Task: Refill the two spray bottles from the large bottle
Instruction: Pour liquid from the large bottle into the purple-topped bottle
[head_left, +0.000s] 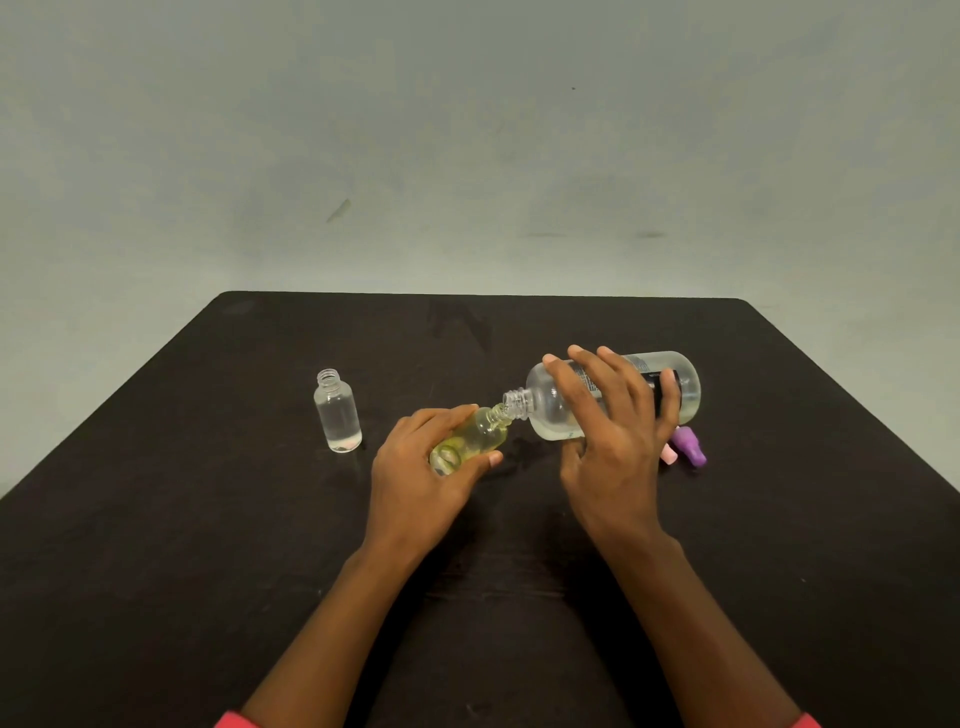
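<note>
Left hand (415, 467) grips yellowish spray bottle (480, 434); right hand (618, 447) clasps tipped large bottle (545, 410), mouths meeting.

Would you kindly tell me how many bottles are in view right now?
3. A small clear bottle stands uncapped on the left; a small yellowish bottle is tilted in the left hand; the large bottle is tipped sideways in the right hand. None seems hidden.

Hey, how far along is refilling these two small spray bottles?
Seemingly done: the small clear bottle stands uncapped with liquid inside. In hand: the right hand tips the large clear bottle into the small yellowish bottle the left hand grips. Left: refit the purple top and pink top.
</note>
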